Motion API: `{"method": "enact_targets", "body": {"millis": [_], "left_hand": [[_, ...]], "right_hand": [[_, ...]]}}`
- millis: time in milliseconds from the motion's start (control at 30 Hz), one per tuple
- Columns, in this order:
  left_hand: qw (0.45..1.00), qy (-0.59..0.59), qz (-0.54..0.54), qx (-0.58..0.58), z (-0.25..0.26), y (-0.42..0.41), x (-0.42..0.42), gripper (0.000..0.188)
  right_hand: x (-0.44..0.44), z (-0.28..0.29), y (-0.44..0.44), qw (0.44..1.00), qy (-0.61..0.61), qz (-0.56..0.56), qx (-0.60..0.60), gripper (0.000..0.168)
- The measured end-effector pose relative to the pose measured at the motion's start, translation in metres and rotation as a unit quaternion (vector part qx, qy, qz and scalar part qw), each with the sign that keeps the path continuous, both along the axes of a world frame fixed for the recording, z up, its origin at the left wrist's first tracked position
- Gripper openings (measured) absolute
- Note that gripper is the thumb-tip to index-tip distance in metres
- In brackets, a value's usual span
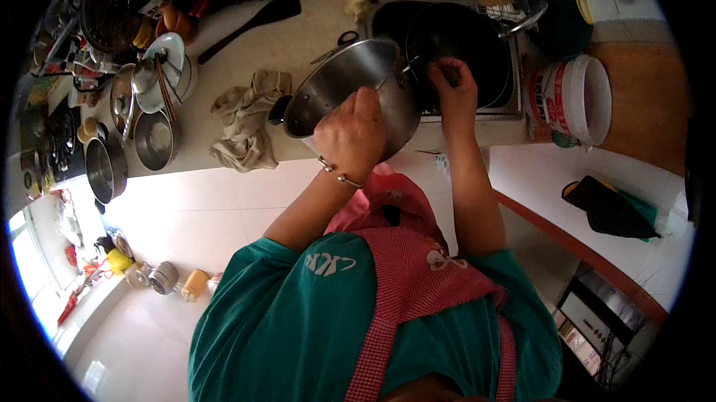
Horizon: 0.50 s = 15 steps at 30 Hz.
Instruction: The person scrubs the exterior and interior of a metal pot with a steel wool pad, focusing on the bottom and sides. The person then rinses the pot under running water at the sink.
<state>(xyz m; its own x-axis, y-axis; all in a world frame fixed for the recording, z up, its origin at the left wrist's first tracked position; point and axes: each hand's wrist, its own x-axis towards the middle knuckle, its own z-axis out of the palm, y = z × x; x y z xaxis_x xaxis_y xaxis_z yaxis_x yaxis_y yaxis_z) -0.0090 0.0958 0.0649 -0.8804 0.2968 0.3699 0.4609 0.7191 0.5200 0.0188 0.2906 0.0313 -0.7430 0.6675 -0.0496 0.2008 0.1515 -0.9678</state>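
Observation:
A large stainless steel pot [358, 66] with a black side handle [279, 110] is tilted at the counter's front edge, beside the sink. My left hand [352, 128], with bracelets at the wrist, is curled over the pot's near side; a thin object seems to show at its fingertips, too small to name. My right hand [456, 86] is by the pot's right end, near a metal fitting [409, 64] on its wall, fingers bent over the dark sink basin. Whether it grips anything is unclear. A large dark round vessel [458, 38] sits in the sink.
A crumpled cloth [246, 119], scissors [335, 48] and a black spatula [251, 24] lie on the counter. Saucepans [154, 139] and stacked dishes [162, 77] stand at the left. Right of the sink are the faucet [526, 24] and a white plastic bucket [593, 100].

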Motion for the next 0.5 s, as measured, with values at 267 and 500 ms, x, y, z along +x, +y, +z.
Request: {"method": "enact_targets", "body": {"millis": [267,500], "left_hand": [[0.998,-0.062,-0.016,-0.012,0.005,-0.028,-0.039,0.019],[0.994,-0.1,-0.038,-0.016,0.01,-0.021,-0.058,0.022]], "right_hand": [[-0.019,-0.005,0.007,0.887,0.055,0.013,-0.458,0.038],[-0.043,-0.043,0.023,0.95,-0.022,0.161,-0.266,0.06]]}}
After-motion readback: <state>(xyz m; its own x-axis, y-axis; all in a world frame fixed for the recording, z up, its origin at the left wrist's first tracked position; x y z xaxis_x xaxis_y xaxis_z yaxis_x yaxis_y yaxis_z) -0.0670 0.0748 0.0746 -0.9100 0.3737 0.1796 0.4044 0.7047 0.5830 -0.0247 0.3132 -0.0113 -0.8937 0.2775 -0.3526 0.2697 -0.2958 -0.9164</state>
